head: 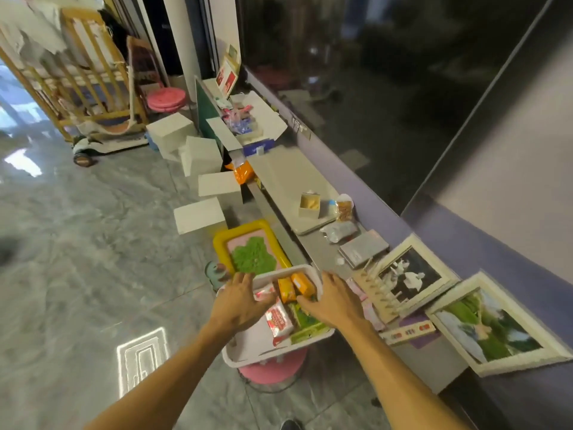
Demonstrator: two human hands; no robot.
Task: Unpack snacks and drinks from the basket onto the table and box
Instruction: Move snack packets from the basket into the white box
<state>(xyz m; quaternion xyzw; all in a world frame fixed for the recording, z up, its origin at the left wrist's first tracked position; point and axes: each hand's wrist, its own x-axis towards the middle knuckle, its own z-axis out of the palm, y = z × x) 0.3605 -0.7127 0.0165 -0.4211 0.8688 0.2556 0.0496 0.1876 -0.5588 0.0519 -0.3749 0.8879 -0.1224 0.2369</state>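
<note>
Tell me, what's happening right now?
Left hand and right hand both reaching into white basket. Snack packs still inside. Nothing blocking.

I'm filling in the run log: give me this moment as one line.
stage: unpacking underway | left hand: on white basket rim | right hand: reaching at orange packets | basket: on pink stool, still stocked

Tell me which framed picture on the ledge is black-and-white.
The far frame, the one nearer the basket. Its photo is black-and-white; the near frame at the right edge holds a green colour photo.
</note>
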